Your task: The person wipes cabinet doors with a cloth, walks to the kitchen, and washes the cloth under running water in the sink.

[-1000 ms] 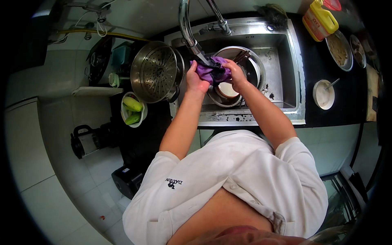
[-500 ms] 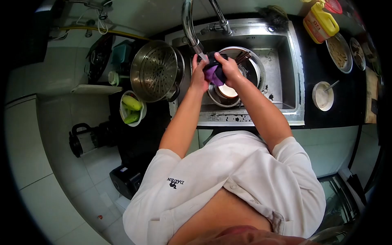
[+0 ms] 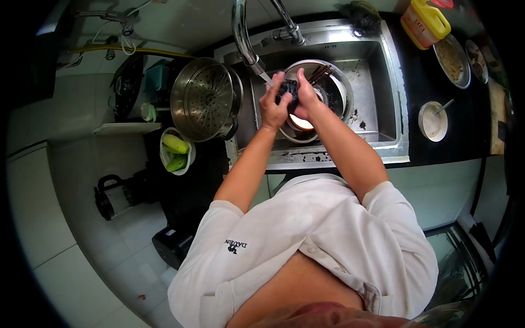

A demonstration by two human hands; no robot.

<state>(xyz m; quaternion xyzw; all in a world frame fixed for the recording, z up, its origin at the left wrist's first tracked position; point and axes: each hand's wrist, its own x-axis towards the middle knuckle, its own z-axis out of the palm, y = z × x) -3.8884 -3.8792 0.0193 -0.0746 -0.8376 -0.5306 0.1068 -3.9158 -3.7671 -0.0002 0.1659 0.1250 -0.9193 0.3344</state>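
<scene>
Under the running tap (image 3: 244, 38), my left hand (image 3: 274, 105) and my right hand (image 3: 308, 99) press a dark, wet cloth (image 3: 290, 93) between them. The left fingers are bent and slightly apart along its left side, and the right palm is against its other side. Most of the cloth is hidden by the hands, and its kind is not fully clear. Just below them, a large metal basin (image 3: 350, 104) stands in the steel sink (image 3: 377, 82). It holds a bowl (image 3: 302, 122) and several brown chopsticks (image 3: 319, 74).
Left of the sink stand a metal steamer (image 3: 205, 101) and a white bowl (image 3: 190, 158) of green vegetables (image 3: 175, 144). On the right counter are a yellow bottle (image 3: 424, 24), a dish of food (image 3: 451, 61) and a small bowl (image 3: 432, 123) with a spoon. A blender (image 3: 117, 197) is at the lower left.
The purple part of the cloth has gone out of sight, leaving only dark material showing. My left fingers have loosened and shifted over it, and the view has tilted slightly.
</scene>
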